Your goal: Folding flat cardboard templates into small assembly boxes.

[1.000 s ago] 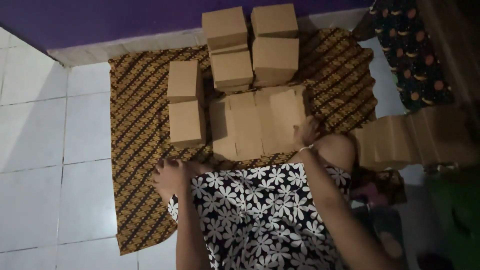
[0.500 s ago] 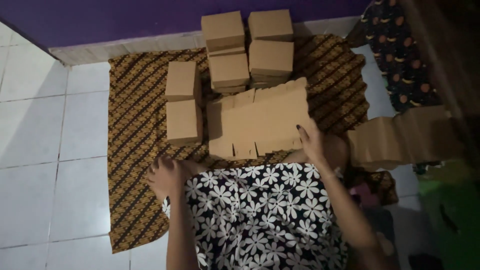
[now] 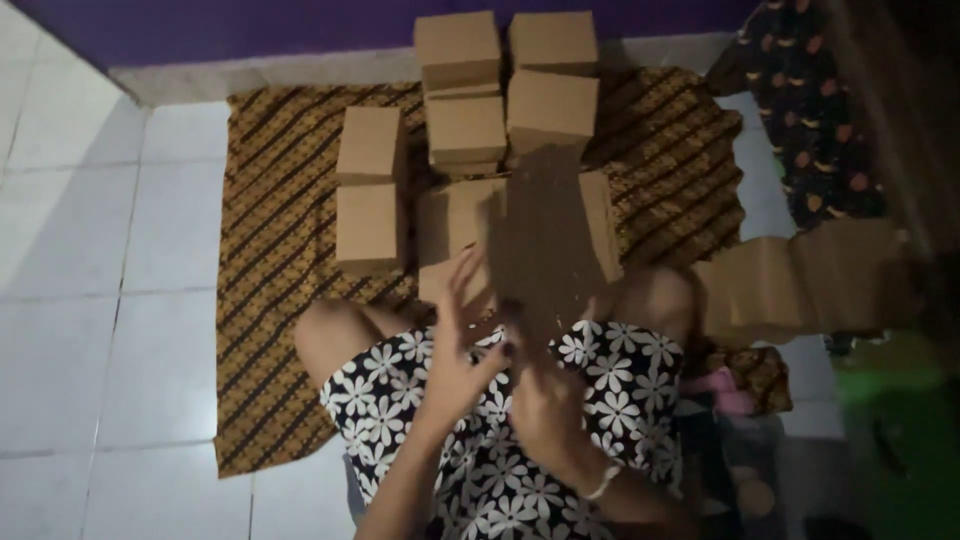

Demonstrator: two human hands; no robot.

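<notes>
Right hand (image 3: 545,395) lifts a flat cardboard sheet (image 3: 545,235); left hand (image 3: 460,345) touches it

Motion-blurred flat cardboard (image 3: 545,235), grip unclear

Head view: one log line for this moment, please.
left hand: open beside flat cardboard | right hand: holding it raised | folded boxes: on patterned cloth

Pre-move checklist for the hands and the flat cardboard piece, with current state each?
1. Right hand on flat cardboard piece: ok, fingers at its lower edge.
2. Left hand on the piece: cannot tell, motion blur.
3. Piece lifted off the patterned cloth: ok, raised and tilted above the lap.
4. Folded boxes apart from the piece: ok, they stand to the left and behind.
5. Stack of flat cardboard within view: ok, at the right knee.
</notes>
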